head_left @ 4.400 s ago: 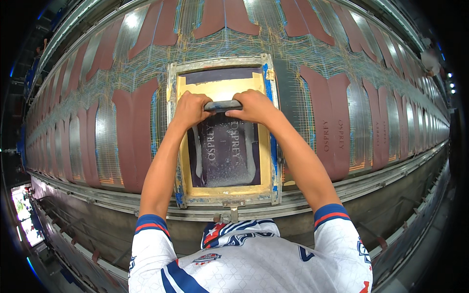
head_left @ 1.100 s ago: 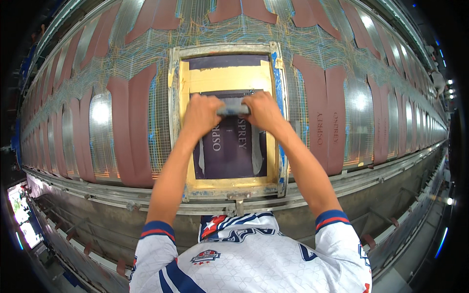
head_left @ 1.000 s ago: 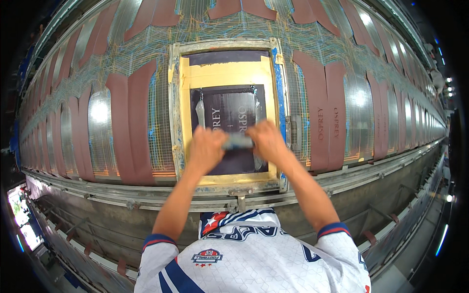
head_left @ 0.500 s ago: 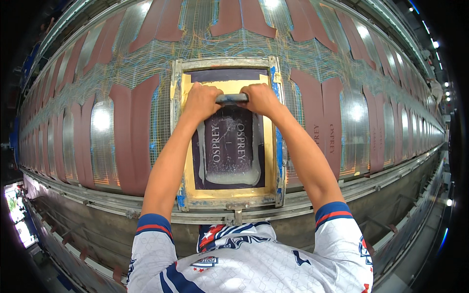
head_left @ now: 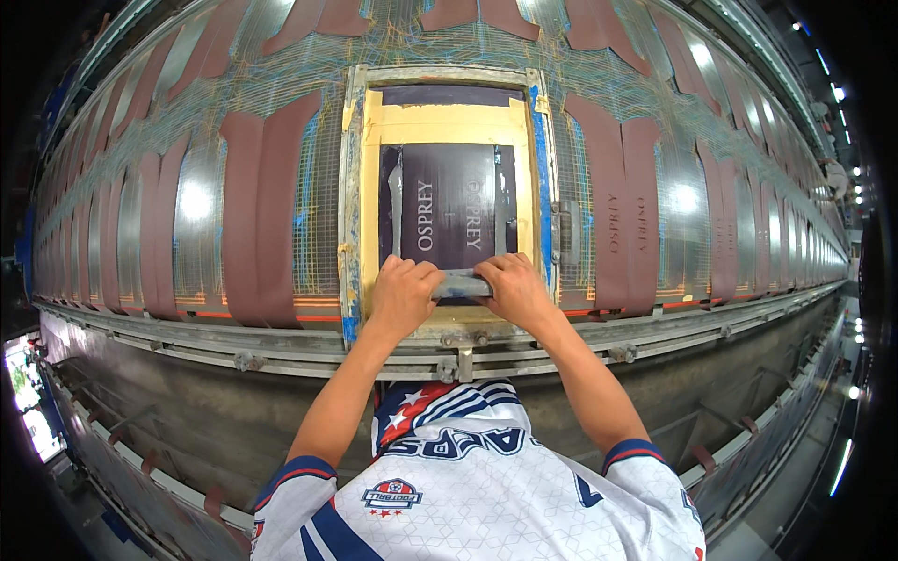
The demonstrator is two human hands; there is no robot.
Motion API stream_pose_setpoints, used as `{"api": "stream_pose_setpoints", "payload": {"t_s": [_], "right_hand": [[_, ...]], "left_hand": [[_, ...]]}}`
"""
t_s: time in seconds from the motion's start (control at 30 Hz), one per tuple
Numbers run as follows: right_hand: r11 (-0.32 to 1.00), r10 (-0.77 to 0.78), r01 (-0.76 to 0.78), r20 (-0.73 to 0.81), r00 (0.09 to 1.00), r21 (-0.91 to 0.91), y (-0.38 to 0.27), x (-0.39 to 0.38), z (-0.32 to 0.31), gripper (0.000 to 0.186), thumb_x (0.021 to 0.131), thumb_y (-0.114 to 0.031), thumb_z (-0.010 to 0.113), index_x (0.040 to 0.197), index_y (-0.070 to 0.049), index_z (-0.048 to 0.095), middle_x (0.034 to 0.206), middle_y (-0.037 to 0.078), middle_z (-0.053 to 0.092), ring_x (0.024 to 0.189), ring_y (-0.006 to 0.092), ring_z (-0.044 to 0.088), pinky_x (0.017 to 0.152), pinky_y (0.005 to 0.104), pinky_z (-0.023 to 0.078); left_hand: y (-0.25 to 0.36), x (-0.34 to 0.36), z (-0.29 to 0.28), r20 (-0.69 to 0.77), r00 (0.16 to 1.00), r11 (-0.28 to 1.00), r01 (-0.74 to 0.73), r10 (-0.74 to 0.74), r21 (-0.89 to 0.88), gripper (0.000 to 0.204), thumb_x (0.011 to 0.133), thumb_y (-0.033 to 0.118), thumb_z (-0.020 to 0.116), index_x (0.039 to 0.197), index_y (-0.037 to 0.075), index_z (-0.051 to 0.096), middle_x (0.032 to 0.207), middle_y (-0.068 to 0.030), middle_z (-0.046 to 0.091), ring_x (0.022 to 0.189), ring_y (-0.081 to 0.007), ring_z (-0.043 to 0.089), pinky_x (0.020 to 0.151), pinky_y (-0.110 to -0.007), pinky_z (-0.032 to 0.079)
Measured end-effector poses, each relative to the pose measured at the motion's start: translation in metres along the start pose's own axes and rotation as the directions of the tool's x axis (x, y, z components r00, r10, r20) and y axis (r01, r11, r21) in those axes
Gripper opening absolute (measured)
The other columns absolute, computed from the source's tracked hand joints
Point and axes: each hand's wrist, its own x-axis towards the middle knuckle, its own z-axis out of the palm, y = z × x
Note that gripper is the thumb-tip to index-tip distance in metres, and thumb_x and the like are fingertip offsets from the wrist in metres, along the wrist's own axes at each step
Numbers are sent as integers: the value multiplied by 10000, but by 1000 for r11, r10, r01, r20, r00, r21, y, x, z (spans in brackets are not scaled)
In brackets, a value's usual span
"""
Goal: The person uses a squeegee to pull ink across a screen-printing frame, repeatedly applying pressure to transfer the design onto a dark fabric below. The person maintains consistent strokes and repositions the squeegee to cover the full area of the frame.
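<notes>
A printing screen in a metal frame [head_left: 353, 187], edged with yellow tape, lies on a long table. Its dark mesh panel [head_left: 449, 210] carries pale lettering. My left hand [head_left: 404, 296] and my right hand [head_left: 512, 290] both grip a grey squeegee [head_left: 461, 283] by its ends. The squeegee rests across the near end of the mesh, close to the frame's near edge. Both forearms stretch out from my white patterned jersey.
Maroon fabric pieces [head_left: 267, 201] lie in rows along the table to left and right, over a netted surface. Shiny bare strips [head_left: 195, 201] show between them. A metal rail [head_left: 234, 341] runs along the table's near edge. Ceiling lights glow at far right.
Both hands have drawn the squeegee from the far end of the mesh down to its near end. Over the earlier frames it went back and forth along the screen.
</notes>
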Motion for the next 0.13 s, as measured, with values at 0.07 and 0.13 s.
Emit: {"api": "stream_pose_setpoints", "payload": {"t_s": [0.07, 0.13], "right_hand": [[989, -93, 99, -65, 994, 106, -2, -6, -12, 397, 749, -254, 871, 1077, -67, 748, 971, 139, 726, 923, 349, 682, 878, 431, 528], [969, -14, 9, 18, 1000, 247, 2, 5, -33, 484, 829, -409, 817, 1131, -41, 732, 972, 171, 735, 952, 356, 683, 911, 460, 511]], "left_hand": [[9, -12, 3, -51, 999, 999, -1, 2, 32, 436, 577, 117, 869, 993, 126, 740, 956, 1, 701, 880, -204, 639, 828, -390, 431], [8, -14, -1, -60, 998, 999, -1, 4, 54, 448, 570, 109, 862, 999, 135, 735, 989, 8, 690, 921, -204, 627, 876, -380, 420]]}}
